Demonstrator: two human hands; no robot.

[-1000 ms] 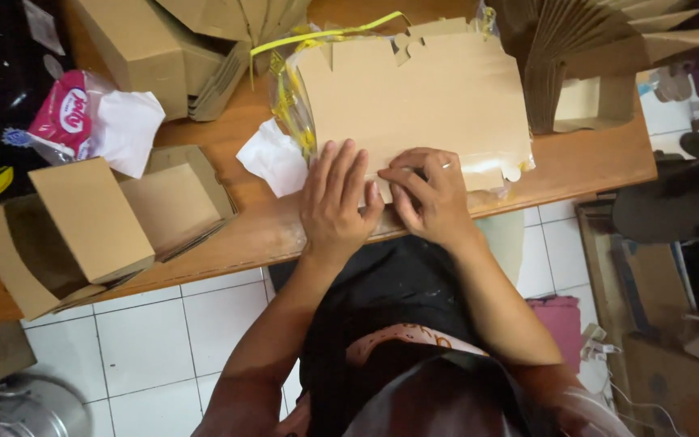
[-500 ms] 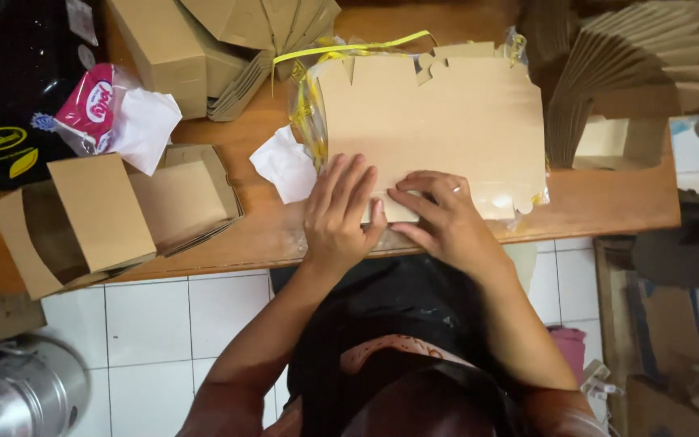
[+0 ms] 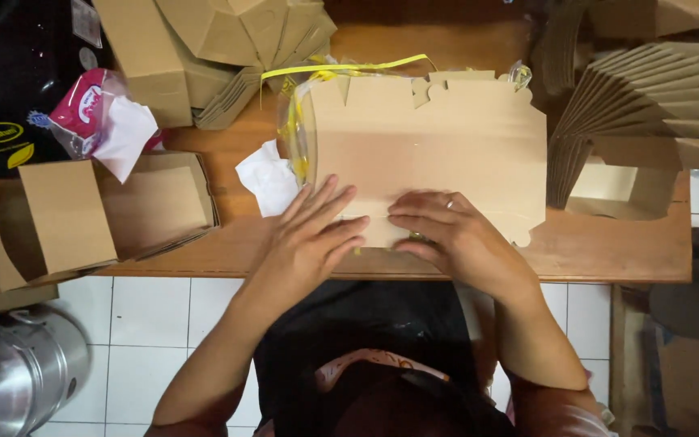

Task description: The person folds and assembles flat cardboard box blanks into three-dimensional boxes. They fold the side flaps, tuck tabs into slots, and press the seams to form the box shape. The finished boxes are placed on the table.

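Pressing flat cardboard [image 3: 430, 154] at the table's [image 3: 608, 251] near edge.
Left hand [image 3: 313, 235] spread open; right hand [image 3: 446, 235] curled, fingertips down; neither grips.

Hemmed in by folded boxes [image 3: 123, 214] left, fanned cardboard stack [image 3: 641, 105] right; open only along bare table edge [image 3: 608, 255]

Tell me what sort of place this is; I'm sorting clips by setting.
Probably a small box-folding workbench, in a home or workshop. Both hands, left hand and right hand, press a flat cardboard blank on a wooden table, among folded boxes and stacked blanks.
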